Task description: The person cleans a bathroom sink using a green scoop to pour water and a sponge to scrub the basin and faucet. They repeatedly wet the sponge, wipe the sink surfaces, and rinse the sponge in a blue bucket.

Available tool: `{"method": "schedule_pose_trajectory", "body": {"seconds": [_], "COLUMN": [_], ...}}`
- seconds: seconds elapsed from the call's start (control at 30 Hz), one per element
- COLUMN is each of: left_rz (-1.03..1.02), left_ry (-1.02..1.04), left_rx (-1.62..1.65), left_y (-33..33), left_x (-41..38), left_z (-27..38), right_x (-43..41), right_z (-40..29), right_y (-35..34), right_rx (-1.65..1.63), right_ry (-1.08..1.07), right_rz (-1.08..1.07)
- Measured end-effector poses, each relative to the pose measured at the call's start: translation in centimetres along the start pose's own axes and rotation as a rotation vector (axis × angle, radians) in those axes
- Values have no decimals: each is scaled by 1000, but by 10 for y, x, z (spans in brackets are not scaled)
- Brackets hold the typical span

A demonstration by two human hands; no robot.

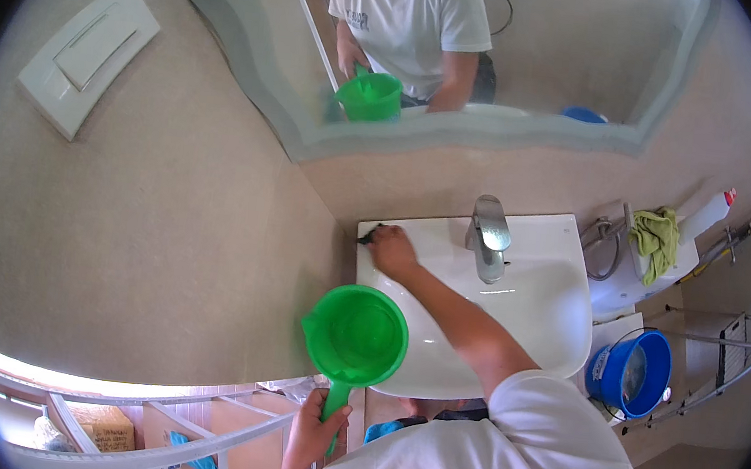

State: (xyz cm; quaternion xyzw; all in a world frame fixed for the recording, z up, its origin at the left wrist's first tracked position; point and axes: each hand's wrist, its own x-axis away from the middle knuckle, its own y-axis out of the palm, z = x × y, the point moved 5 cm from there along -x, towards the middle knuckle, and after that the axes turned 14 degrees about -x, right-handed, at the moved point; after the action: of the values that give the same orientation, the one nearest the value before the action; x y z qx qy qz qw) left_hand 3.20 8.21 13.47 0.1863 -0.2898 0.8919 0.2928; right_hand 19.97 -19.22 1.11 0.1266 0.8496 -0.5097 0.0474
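My left hand (pixel 321 424) grips the handle of a green plastic dipper (pixel 356 335), held level at the left edge of the white washbasin (pixel 415 376). Some clear liquid seems to lie in the dipper. At the basin's back left corner, my right hand (pixel 393 251) is closed on a small dark object (pixel 370 235), mostly hidden under the fingers and pressed to the rim. A chrome faucet (pixel 490 238) stands to the right of that hand, at the middle of the basin's back edge.
A wavy-edged mirror (pixel 531 58) hangs above. Right of the basin are a blue bucket (pixel 657 377), a green cloth (pixel 655 240) and a white bottle (pixel 707 216) on the toilet tank, and a metal stepladder (pixel 738 348). Another ladder (pixel 188 452) and a cardboard box (pixel 104 427) are at lower left.
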Motion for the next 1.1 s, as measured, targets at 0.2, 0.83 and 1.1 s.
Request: {"method": "schedule_pose_trajectory", "body": {"seconds": [0.2,0.83,1.1], "left_rz": [2,17,32], "left_ry": [0,-14,31], "left_rx": [30,57,-8], "left_y": [-1,-6,-8], "left_x": [2,2,5], "left_z": [-3,-10,-16], "right_x": [4,-3,71], "right_z": [18,-4,-44], "right_y": [9,7,41], "right_rx": [-173,-141,-77], "right_ry": [-41,-68,-432], "right_rz": [23,-84,-50]}}
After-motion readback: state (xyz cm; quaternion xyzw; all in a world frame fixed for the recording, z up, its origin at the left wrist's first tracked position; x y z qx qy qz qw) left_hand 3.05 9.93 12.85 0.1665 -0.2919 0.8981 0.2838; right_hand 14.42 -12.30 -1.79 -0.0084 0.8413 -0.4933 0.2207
